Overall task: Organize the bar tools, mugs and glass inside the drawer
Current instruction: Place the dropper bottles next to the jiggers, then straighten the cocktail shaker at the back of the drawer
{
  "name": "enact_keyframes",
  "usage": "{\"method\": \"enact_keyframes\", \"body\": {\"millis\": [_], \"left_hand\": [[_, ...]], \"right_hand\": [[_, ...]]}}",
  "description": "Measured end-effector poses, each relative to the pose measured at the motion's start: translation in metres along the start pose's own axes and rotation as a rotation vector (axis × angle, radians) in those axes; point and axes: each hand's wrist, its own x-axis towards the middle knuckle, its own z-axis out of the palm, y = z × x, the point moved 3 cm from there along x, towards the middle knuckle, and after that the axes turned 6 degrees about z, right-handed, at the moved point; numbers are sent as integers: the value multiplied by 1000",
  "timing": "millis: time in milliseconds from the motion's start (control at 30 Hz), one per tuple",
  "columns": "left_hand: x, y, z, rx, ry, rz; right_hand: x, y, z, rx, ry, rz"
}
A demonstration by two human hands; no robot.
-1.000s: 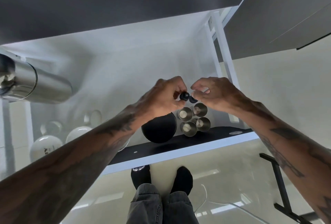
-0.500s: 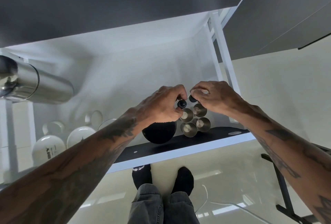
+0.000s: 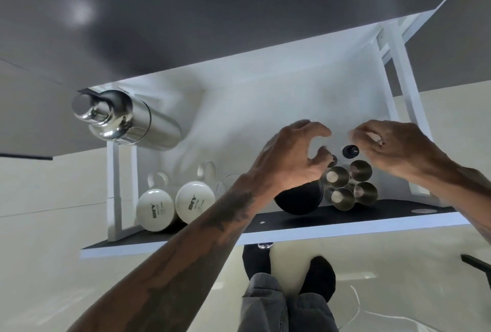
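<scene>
- Drawer (image 3: 345, 228) is pulled out below me; I look straight down into it. Front edge white, floor of it pale and mostly bare towards the back.
- Already inside: two white mugs (image 3: 175, 205) side by side at the left front, a clear glass (image 3: 225, 185) just beside them, a black round vessel (image 3: 299, 199) partly under my left wrist, and four steel cups (image 3: 350, 185) clustered touching one another at the right front.
- Steel shaker (image 3: 125, 119) stands at the drawer's far left corner, apparently upright and seen from above; whether it sits in the drawer or on the counter I cannot tell.
- Right hand (image 3: 396, 151): fingertips bunched, pinching a small dark stopper (image 3: 350, 151) just behind the steel cups.
- Left hand (image 3: 292, 159): fingers curled and spread loosely; a second small dark piece (image 3: 333, 158) shows at the fingertips. Held or only touched: cannot tell.
- Step in hand, as I judge it: setting the two small dark pieces down beside the cup cluster.
- To do well: lower each one straight down onto bare drawer floor, not onto a cup rim; keep them upright and next to each other.
- Release only once the base is seated; such small pieces probably tip and roll easily.
- Risk: my left wrist is close over the black vessel and cups; lift clear before pulling back.
</scene>
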Motion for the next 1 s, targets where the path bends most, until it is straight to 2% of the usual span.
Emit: {"method": "enact_keyframes", "body": {"millis": [67,133,167,233,300,367,467,567,700,800,867,1000], "left_hand": [[-31,6,-41,-107,453,-34],[-79,-4,-82,-162,806,-243],[-107,-16,-97,-175,906,-387],[-153,-47,-116,-181,998,-618],[-179,-74,-126,-241,1023,-747],[-185,-93,-130,-299,980,-810],[-182,-110,-134,-220,842,-793],[-171,-125,-138,-228,806,-787],[-156,-163,-143,-504,841,-732],[-140,-178,-145,-614,670,-705],[-127,-181,-147,-658,606,-657],[-107,-186,-151,-697,636,-583]], "right_hand": [[-10,-17,-14,45,173,-94],[-23,-56,-27,220,292,-218],[-31,-85,-30,294,310,-309],[-45,-158,-25,394,273,-497],[-59,-238,-9,389,202,-678],[-69,-312,16,208,192,-823],[-63,-372,64,-129,183,-803],[-51,-375,87,-266,210,-789],[-37,-349,70,-287,202,-911],[-24,-336,50,-289,179,-972],[-13,-330,43,-290,161,-951],[-3,-324,34,-224,167,-896]]}}
